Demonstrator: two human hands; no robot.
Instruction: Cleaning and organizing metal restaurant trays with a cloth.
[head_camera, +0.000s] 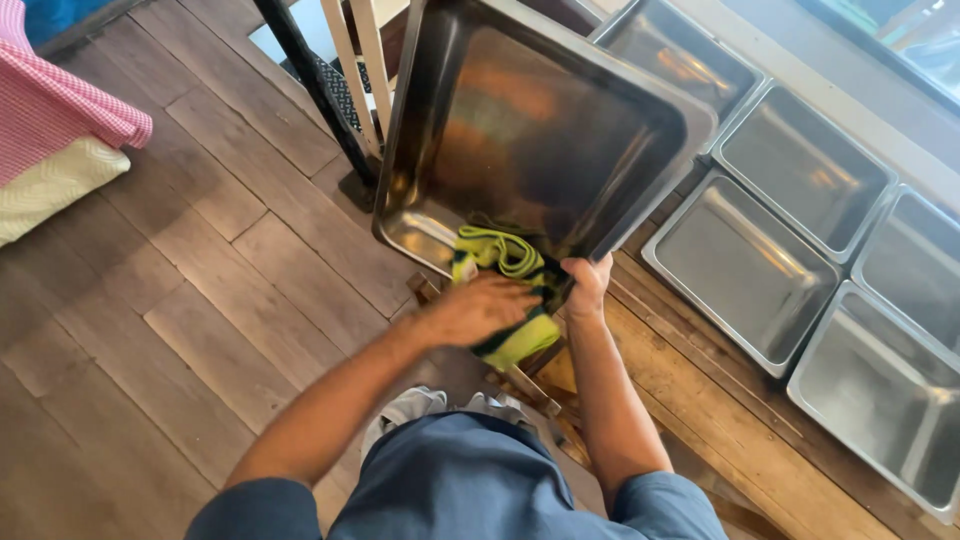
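From the head camera, you are leaning over a large stainless steel pan (540, 130) that you are tilting up on its near edge, so its hollow is facing you. Your right hand (588, 285) is pinching the pan's near rim, thumb on the inside and fingers wrapped underneath, so that grip is closed on the pan and keeping it propped. Your left hand (480, 308) is pressing a yellow-green cloth (505, 260) with a dark stripe against the pan's lower inside wall; the fingers are curled down over the cloth, holding it bunched, and part of it is hanging below the rim. The pan's lower edge appears to be resting on a wooden frame (530, 385) just in front of your knees, though the contact itself is hidden by your hands. To your right, several more steel pans (745, 265) are lying side by side, hollows up, on wooden planks (700, 400). A pink checked fabric (60, 105) is sitting at the far left over the plank floor (200, 290). Judging by this, you are in the wiping step, working the bottom corner of the pan. The next move is calling for a firm hold on the rim while you are sweeping the cloth up over the rest of the inside, which is lying well above your left hand.
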